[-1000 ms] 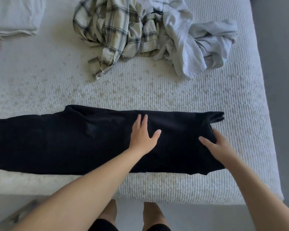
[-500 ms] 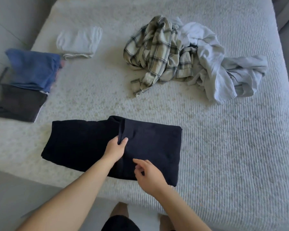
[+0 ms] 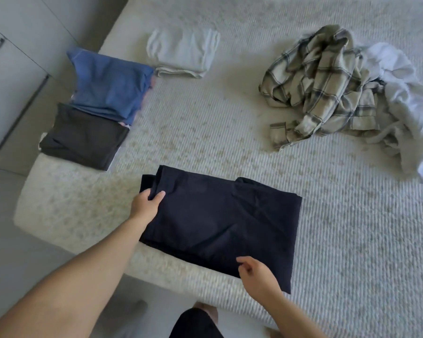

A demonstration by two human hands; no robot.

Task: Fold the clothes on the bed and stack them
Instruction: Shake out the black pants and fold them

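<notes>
Head view is showing your left hand (image 3: 147,203) pinching the dark navy garment (image 3: 220,223) at its left edge, lower centre on the bed (image 3: 352,240), while your right hand (image 3: 257,272) is gripping its near edge; be squaring edges before stacking.

Folded garments on the bed (image 3: 230,147): four. One dark navy piece (image 3: 220,220) lies between the left hand (image 3: 145,206) and the right hand (image 3: 257,272), touched by both. One dark grey piece (image 3: 83,142), one blue piece (image 3: 110,91) and one white piece (image 3: 183,52) lie beyond the left hand, the blue overlapping the grey.

Unfolded garments: two, heaped together well beyond the right hand. One plaid shirt (image 3: 320,93); one white garment (image 3: 405,101), touching it.

Hands in view: two.
</notes>
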